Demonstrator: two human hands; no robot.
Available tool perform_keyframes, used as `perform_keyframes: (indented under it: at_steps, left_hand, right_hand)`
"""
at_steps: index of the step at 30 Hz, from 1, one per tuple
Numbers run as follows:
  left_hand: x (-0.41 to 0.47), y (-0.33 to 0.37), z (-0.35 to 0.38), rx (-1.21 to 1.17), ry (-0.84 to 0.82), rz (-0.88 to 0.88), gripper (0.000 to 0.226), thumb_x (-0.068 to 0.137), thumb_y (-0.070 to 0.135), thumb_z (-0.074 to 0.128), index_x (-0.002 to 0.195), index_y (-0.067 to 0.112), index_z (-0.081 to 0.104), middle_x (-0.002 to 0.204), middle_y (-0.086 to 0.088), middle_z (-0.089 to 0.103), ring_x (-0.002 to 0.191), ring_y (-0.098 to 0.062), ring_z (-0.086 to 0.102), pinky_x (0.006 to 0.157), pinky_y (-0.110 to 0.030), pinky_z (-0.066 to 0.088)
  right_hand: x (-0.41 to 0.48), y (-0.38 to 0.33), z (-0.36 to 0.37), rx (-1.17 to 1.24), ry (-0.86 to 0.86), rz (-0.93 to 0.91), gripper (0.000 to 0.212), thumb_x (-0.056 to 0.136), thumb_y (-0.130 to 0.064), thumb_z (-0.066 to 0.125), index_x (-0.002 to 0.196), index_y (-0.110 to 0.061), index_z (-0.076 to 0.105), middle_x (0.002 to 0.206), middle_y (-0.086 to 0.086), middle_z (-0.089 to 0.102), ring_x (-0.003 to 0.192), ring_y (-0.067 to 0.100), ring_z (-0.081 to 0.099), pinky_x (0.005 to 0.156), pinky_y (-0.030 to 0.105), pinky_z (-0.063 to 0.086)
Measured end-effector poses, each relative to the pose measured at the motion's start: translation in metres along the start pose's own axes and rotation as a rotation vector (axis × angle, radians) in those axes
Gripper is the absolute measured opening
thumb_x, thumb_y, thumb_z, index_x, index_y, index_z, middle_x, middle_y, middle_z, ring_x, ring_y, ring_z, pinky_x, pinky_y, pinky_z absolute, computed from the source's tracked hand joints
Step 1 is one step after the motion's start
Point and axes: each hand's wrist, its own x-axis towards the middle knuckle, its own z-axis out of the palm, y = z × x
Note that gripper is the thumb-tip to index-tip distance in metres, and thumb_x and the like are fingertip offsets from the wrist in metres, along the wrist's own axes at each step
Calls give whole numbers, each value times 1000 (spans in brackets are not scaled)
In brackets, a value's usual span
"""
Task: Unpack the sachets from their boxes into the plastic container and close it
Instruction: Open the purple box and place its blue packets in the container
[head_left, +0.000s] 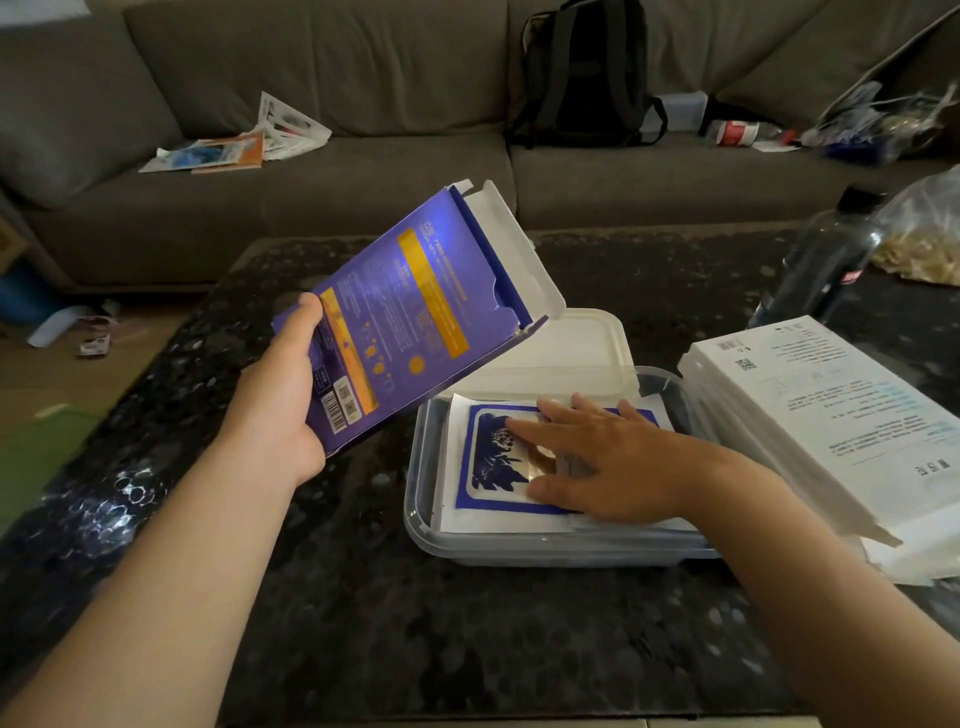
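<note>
Sachets (498, 467) lie flat in the plastic container (519, 551), under your right hand (597, 457).
Your right hand is spread wide, fingers straight, palm down on the top sachet, whose long side runs left to right across the container on the bench (415, 623). Your left hand (283, 395) grips the purple box (410, 312) by its lower end, thumb on the printed face. The box tilts, its long axis rising away to the right, open flaps above the container's far left corner. Just behind lies the white lid (566, 353). White boxes (831, 410) are stacked at the right, with a dark bottle (826, 260) beyond.
</note>
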Motion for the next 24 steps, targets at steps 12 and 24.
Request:
perform_keyframes:
  at_steps: [12,24]
  left_hand:
    - [-11,0,7,27,2,5,53,87,76,63,122,36,73,109,3,81,96,-22,80,91,-48,60]
    - [-25,2,11,59,11,18,52,88,75,62,119,36,74,105,4,82,93,-21,80,92,-50,60]
  right_hand:
    - [-1,6,15,-45,35,-22,71,91,-77,26,150,-59,-11,165,-17,-14,152,18,-20,121,51,-15]
    - [-1,6,15,99,124,-11,70,92,-71,40,152,-56,7,167,-16,3,155,20,-3,124,52,-2]
